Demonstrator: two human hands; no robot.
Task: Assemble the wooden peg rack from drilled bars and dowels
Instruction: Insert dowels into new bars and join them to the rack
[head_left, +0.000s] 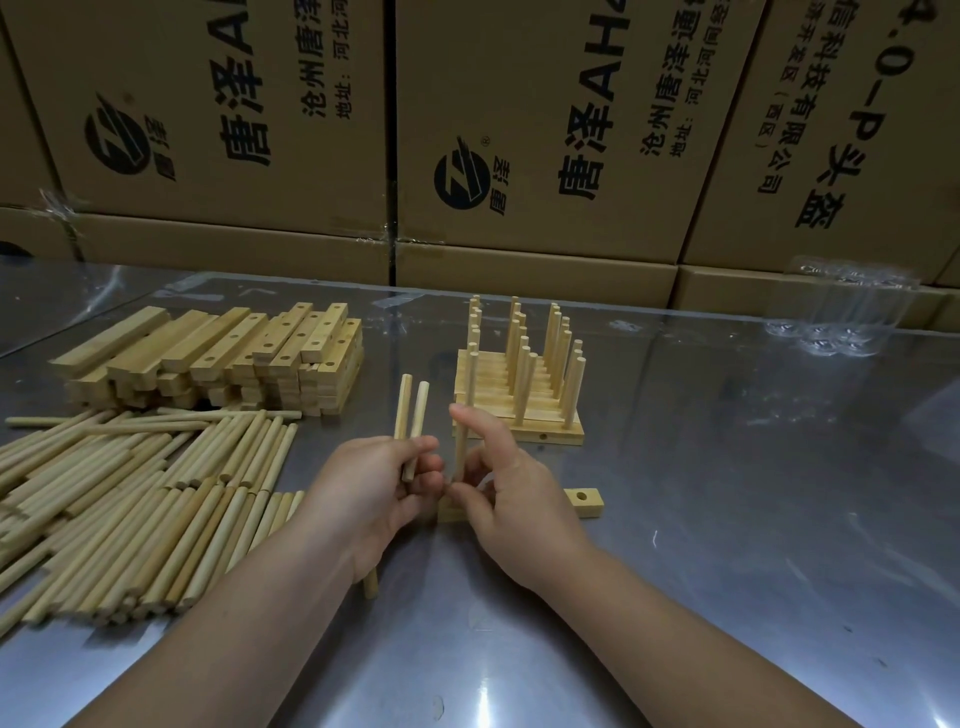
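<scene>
Right hand (514, 499) pinches one dowel (464, 447) upright at the left end of the bar (584, 503) lying on the counter (727, 519), probably seating it in a hole. Left hand (374, 493) grips two spare dowels (410, 410), likely staged for the next holes. The bar's right-end hole is open. Finished racks (519, 415) sit just behind.

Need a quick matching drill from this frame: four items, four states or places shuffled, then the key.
Items:
1. left hand
2. right hand
3. drilled bar
4. spare bar stack

States or places:
A. piled at the far left
B. grip on two dowels
C. lies flat, partly hidden by the hands
D. pinches one upright dowel

Pairs: 1-B, 2-D, 3-C, 4-A
</scene>
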